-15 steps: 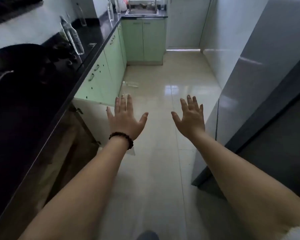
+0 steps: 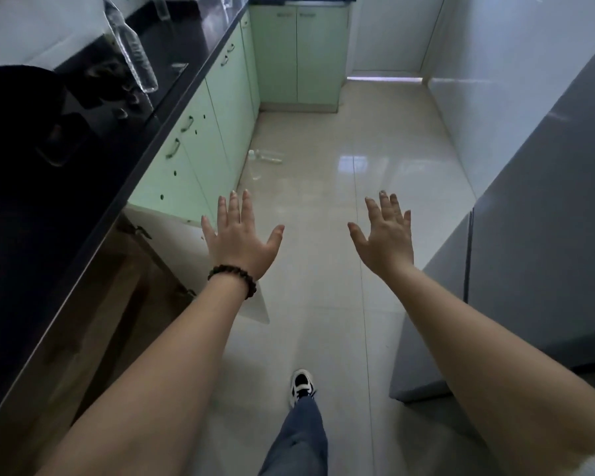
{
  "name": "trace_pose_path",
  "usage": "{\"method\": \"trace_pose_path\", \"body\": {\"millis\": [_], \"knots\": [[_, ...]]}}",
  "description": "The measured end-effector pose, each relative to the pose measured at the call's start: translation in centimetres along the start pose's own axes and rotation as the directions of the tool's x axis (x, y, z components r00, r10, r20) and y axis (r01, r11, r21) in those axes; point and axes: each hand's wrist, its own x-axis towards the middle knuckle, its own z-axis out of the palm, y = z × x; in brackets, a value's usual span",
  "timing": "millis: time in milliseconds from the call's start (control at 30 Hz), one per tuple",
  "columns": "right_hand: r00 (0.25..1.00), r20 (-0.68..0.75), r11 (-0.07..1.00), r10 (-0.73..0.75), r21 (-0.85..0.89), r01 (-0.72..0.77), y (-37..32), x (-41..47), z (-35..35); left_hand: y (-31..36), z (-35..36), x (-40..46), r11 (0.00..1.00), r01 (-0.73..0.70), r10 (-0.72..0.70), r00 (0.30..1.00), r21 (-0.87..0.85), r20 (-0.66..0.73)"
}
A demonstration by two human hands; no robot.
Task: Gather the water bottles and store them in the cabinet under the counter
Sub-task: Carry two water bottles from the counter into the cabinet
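A clear water bottle (image 2: 131, 49) stands tilted-looking on the black counter (image 2: 172, 87) at the left. Another clear bottle (image 2: 267, 157) lies on its side on the floor beside the green cabinets. More bottles (image 2: 162, 8) show dimly at the counter's far end. Under the counter near me a cabinet stands open, its door (image 2: 186, 249) swung out. My left hand (image 2: 241, 238), with a bead bracelet, and my right hand (image 2: 385, 235) are stretched forward over the floor, fingers spread, holding nothing.
Green cabinet doors (image 2: 217, 108) run under the counter and across the far wall. A grey fridge (image 2: 529, 235) fills the right side. A dark pan (image 2: 18, 108) sits on the stove at left. My shoe (image 2: 301, 386) is on the glossy tile floor.
The view has moved forward and tipped down: the floor bottle and cabinets are closer, the sink is out of view, and my foot has stepped into view. Both hands stay spread.
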Motion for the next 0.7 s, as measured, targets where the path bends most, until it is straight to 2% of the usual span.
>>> {"method": "trace_pose_path", "body": {"millis": [400,700], "knots": [[1.0,0.018,1.0,0.003,0.03,-0.003,-1.2,21.8,1.6,2.2,1.9,20.6,0.995,0.098,-0.097,0.995,-0.034,0.027],[0.994,0.056,0.995,-0.089,0.049,0.086,-0.5,37.6,5.1,4.7,5.3,33.5,0.981,0.193,-0.194,0.981,-0.021,-0.011]]}}
